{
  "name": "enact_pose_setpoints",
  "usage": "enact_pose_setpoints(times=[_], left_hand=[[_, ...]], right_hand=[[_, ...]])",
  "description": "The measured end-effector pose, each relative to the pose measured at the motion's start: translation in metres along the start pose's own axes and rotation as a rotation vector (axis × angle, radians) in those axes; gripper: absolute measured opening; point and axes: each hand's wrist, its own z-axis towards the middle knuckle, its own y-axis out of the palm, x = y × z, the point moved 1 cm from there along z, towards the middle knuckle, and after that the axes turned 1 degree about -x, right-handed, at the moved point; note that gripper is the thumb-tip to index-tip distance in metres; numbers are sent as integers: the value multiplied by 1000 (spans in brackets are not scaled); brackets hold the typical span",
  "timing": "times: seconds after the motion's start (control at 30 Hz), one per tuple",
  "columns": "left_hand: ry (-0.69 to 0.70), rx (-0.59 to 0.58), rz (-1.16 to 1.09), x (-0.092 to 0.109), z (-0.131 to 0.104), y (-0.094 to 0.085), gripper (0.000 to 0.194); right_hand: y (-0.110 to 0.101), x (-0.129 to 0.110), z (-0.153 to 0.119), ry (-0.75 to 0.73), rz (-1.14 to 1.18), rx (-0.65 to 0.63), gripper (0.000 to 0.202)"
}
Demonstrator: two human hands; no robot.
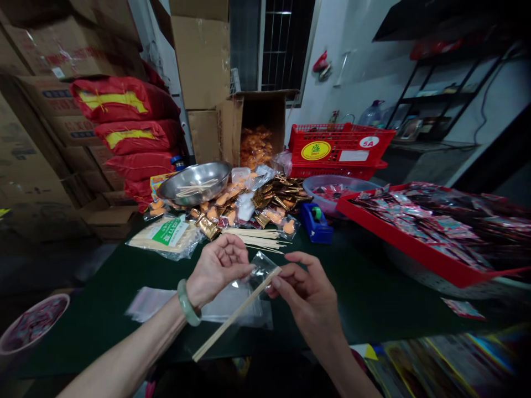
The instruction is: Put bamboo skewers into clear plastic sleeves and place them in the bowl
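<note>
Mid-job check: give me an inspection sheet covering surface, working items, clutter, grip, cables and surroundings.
Surface: dark green tabletop; flat translucent plastic bags lie on it.
Job's things: thin pale wooden sticks, upper end at a small clear plastic bag.
Clutter: gold foil packets, round silver metal bowl, blue tape dispenser.
Grip: left hand appears to pinch the small bag; right hand holds the sticks' upper end.
Cables: thin dark cable along the right wall.
Surroundings: stacked red sacks, brown cardboard boxes, red plastic basket.

The held sticks are pale cream, the tabletop dark green, the bangle milky green, the tape dispenser blue, the basket red.
</note>
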Motion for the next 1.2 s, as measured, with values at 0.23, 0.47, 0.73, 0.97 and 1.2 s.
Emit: enact_pose_setpoints(times=[0.23,0.47,0.73,0.97,1.2], left_hand=[[-151,-57,128,2,-8,-4,29],[-107,79,200,0,-7,-13,25],[-229,54,-13,-18,-11,-29,34],[400,366,947,73,54,-98,18],[555,375,1706,132,175,-154,20]], right_hand=[[14,-2,6,78,86,1,32],[29,14,14,279,76,-239,35],[36,26,14,245,22,-449,35],[-15,80,70,101,-968,-451,27],[-9,120,124,90,-1349,-599,12]])
